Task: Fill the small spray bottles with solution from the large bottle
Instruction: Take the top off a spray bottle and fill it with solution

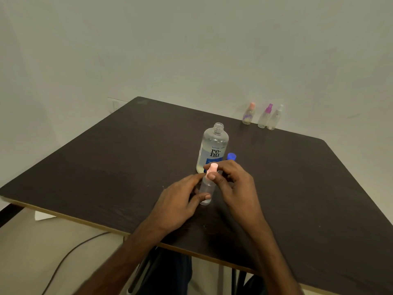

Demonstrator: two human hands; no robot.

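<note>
The dark table (106,167) is lying mostly bare, its left half and near right edge open. The large bottle (212,150), uncapped, is showing "renu"; its blue cap (231,156) is sitting just beside it. Three small bottles (264,116) are standing at the far edge. The left hand (176,205) is gripping the small spray bottle (206,188) upright mid-table, while the right hand (236,184) fingers are pinching its pink top (213,167).

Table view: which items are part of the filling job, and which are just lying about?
In the job:
large bottle, open
blue cap
small spray bottle, held by left hand and right hand
three spray bottles at the far edge

Lying about:
cable on the floor
</note>
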